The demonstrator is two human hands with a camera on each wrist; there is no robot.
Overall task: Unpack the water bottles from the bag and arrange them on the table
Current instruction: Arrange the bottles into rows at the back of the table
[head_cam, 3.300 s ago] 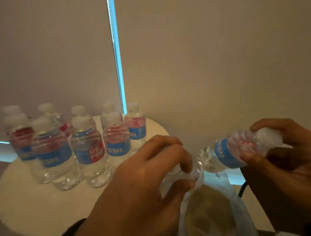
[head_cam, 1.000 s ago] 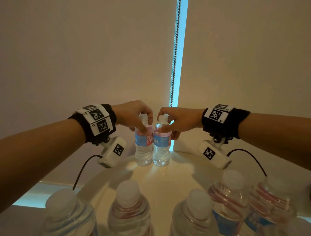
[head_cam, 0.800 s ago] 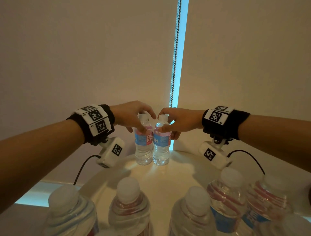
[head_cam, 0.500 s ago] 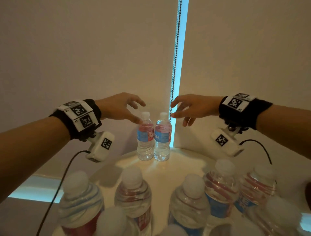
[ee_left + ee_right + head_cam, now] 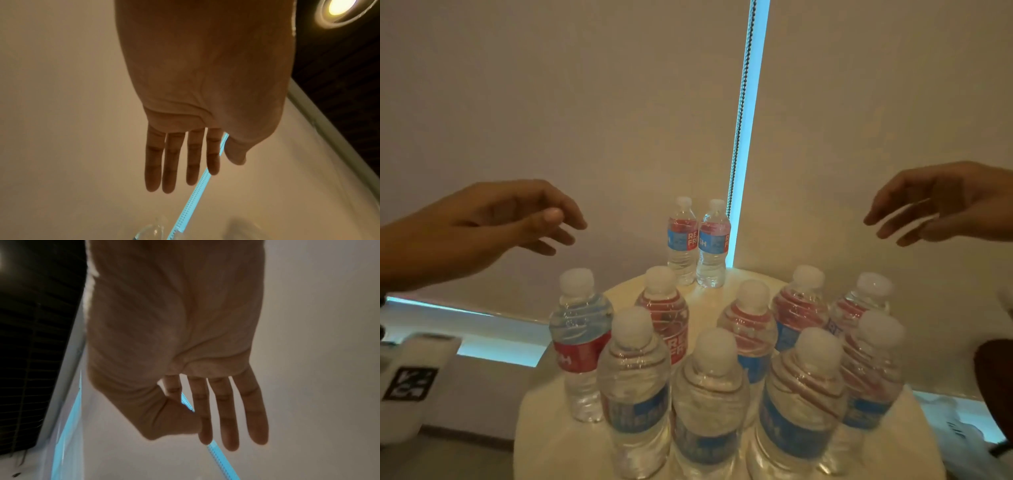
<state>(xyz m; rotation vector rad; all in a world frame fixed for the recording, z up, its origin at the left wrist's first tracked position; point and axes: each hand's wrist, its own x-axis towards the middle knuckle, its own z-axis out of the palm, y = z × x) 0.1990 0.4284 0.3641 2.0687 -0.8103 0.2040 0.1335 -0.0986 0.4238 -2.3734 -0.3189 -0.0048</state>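
Two small water bottles, one (image 5: 682, 240) beside the other (image 5: 714, 243), stand upright and touching at the far edge of the round white table (image 5: 544, 442). Several more bottles with red and blue labels, such as the near one (image 5: 635, 394), stand grouped at the front. My left hand (image 5: 544, 219) hovers empty to the left of the far pair, fingers relaxed. My right hand (image 5: 900, 214) hovers empty to their right, fingers spread. Each wrist view shows straight fingers, left (image 5: 170, 162) and right (image 5: 226, 410), holding nothing. No bag is clearly visible.
Beige roller blinds fill the background, with a bead chain (image 5: 739, 113) hanging in a bright blue gap just behind the far bottles. A lit window sill (image 5: 482, 346) runs below the blinds. A wrist camera module (image 5: 410, 380) shows at the lower left.
Both hands have let go of the two far bottles and drawn back and apart, fingers straightened. The view has pulled back, so more of the front bottles show.
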